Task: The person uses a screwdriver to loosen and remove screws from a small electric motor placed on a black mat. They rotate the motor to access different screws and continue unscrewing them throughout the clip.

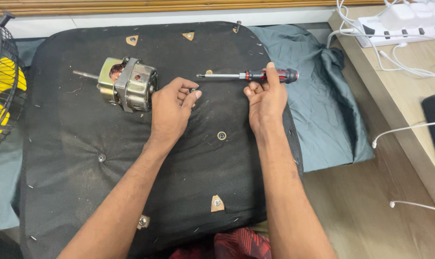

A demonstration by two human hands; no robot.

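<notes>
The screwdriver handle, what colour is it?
The screwdriver handle is red and black, seen in the head view.

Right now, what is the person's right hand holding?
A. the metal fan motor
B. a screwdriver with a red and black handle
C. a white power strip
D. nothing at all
B: the right hand grips the red and black handle of a screwdriver, its tip pointing toward the left hand, while the motor lies untouched on the black cushion.
</notes>
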